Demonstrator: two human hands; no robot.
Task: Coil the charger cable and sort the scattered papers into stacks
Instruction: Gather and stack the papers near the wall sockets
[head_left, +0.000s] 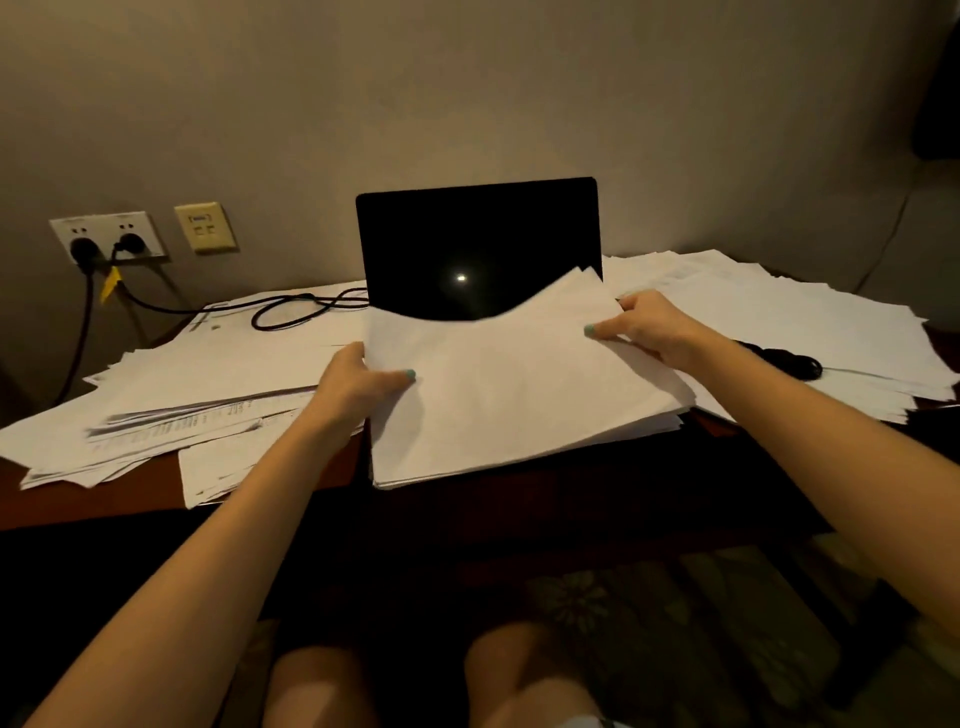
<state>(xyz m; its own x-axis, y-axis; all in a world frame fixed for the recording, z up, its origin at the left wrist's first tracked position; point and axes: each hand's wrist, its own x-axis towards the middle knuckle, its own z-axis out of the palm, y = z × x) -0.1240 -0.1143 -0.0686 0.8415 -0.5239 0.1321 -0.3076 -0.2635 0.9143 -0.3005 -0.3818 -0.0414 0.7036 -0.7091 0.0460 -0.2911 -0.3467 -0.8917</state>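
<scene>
Two hands: your left hand (358, 387) and right hand (644, 325) clamp fingers on the paper stack (519, 410), which hides the lower part of the laptop (478, 244).

One wide-angle view is taken from the head, close over the counter (104, 506), aimed forward and down toward the far wall (467, 104).

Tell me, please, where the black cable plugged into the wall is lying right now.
Head view, left side: the black cable runs from the wall socket, loops over the scattered papers and reaches the laptop at its left edge.
</scene>
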